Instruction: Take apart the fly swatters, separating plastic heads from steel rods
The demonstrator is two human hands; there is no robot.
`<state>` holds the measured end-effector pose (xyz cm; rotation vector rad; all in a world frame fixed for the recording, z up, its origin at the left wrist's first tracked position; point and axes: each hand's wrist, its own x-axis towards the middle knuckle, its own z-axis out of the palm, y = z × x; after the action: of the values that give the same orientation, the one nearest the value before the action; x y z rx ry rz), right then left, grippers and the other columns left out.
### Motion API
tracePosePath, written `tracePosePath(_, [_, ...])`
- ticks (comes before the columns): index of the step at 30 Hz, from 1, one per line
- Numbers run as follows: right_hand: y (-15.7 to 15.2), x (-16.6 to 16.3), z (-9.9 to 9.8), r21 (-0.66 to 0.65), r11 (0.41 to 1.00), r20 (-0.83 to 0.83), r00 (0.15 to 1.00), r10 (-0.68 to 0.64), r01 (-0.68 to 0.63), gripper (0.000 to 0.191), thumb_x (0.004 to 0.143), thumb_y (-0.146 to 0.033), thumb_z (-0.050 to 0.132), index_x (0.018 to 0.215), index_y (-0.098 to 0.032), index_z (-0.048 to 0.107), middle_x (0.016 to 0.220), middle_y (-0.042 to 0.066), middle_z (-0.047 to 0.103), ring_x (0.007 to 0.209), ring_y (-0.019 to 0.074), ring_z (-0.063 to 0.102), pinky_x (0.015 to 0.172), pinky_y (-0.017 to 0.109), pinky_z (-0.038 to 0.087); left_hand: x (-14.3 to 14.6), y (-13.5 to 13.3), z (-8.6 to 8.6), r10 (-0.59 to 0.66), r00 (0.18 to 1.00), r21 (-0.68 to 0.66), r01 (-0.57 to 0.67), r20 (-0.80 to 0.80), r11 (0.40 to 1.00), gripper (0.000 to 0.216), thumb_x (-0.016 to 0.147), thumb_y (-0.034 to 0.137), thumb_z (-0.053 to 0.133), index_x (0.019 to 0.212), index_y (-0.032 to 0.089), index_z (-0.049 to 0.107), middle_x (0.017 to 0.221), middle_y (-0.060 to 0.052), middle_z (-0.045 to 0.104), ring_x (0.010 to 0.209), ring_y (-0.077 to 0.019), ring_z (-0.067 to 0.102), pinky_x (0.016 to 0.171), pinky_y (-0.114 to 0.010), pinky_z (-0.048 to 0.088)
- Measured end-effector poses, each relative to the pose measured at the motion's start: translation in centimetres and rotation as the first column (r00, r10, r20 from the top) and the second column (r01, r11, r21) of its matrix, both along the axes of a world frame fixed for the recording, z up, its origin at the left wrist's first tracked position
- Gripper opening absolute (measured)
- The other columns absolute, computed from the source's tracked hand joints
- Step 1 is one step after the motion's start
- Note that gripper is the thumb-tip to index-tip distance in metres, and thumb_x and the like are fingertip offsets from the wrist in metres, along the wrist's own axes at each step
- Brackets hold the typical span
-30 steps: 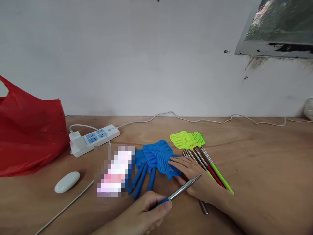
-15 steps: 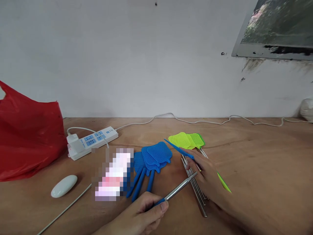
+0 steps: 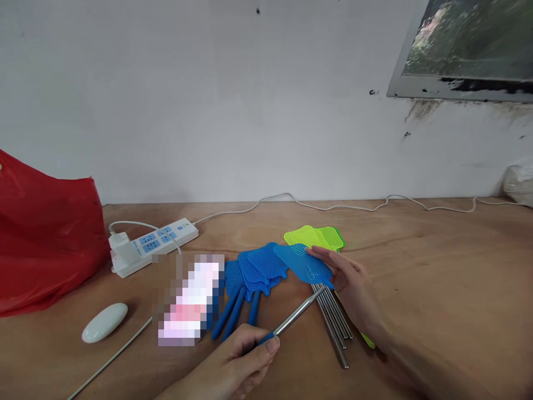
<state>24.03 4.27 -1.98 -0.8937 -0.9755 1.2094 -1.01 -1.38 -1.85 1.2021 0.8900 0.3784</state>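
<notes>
My left hand [image 3: 245, 358] is closed around the blue grip of a silver telescopic rod [image 3: 297, 314], which slants up to the right. In my right hand [image 3: 352, 286] is a blue fly swatter head [image 3: 303, 264], tilted, with its narrow neck pointing down right. The rod's tip lies close to that neck; whether they touch I cannot tell. Several more blue swatter heads [image 3: 260, 266] lie fanned on the table, with blue handles [image 3: 235, 314] below them. Yellow-green swatter heads [image 3: 302, 236] rest behind my right hand. Beneath it lie several bare metal rods [image 3: 333, 322].
A blurred lit screen [image 3: 191, 300] lies left of the blue heads. Further left are a white power strip [image 3: 156, 244], a white oval object like a mouse [image 3: 105, 322] and a red plastic bag [image 3: 45, 239]. A white cable [image 3: 333, 208] runs along the wall.
The blue swatter head in my right hand has turned from edge-on to show its flat face, and its neck has come down nearer the rod's tip. My left hand keeps its hold.
</notes>
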Motion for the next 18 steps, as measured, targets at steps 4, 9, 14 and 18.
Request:
tracePosePath(4, [0.07, -0.17, -0.3, -0.073, 0.995, -0.005, 0.997, -0.072, 0.072, 0.043, 0.07, -0.037, 0.087, 0.111, -0.026, 0.077, 0.123, 0.005, 0.074, 0.114, 0.0264, 0.066, 0.094, 0.039, 0.055, 0.11, 0.07, 0.04, 0.008, 1.0, -0.002, -0.008, -0.011, 1.0, 0.064, 0.076, 0.084, 0.057, 0.076, 0.023, 0.04, 0.056, 0.01, 0.034, 0.048, -0.0076, 0.024, 0.047, -0.025, 0.017])
tracePosePath(9, [0.06, -0.13, -0.2, -0.126, 0.988, -0.146, 0.983, -0.107, 0.089, 0.051, 0.063, -0.031, 0.092, 0.111, -0.027, 0.075, 0.108, 0.001, 0.076, 0.095, 0.0184, 0.071, 0.081, 0.03, 0.059, 0.32, 0.12, 0.04, 0.009, 1.0, -0.011, -0.009, -0.005, 1.0, 0.066, 0.074, 0.086, 0.057, 0.074, 0.023, 0.039, 0.055, 0.01, 0.033, 0.049, -0.0078, 0.023, 0.048, -0.025, 0.017])
tracePosePath(14, [0.11, 0.11, -0.28, -0.2, 0.979, -0.19, 0.982, -0.001, -0.037, 0.028, 0.069, -0.034, 0.09, 0.088, -0.02, 0.077, 0.085, 0.001, 0.075, 0.072, 0.0131, 0.067, 0.067, 0.024, 0.057, 0.41, 0.12, 0.05, 0.019, 1.0, 0.002, -0.019, -0.002, 1.0, 0.065, 0.075, 0.085, 0.057, 0.075, 0.022, 0.041, 0.056, 0.01, 0.034, 0.049, -0.0081, 0.024, 0.048, -0.025, 0.018])
tracePosePath(18, [0.15, 0.06, 0.11, -0.245, 0.969, -0.228, 0.972, -0.048, -0.01, 0.028, 0.067, -0.032, 0.092, 0.083, -0.02, 0.073, 0.08, -0.001, 0.073, 0.068, 0.0111, 0.064, 0.061, 0.02, 0.055, 0.4, 0.07, 0.25, 0.012, 0.999, 0.002, -0.012, -0.033, 1.0, 0.067, 0.075, 0.087, 0.054, 0.072, 0.021, 0.042, 0.057, 0.008, 0.037, 0.05, -0.0083, 0.027, 0.047, -0.025, 0.02])
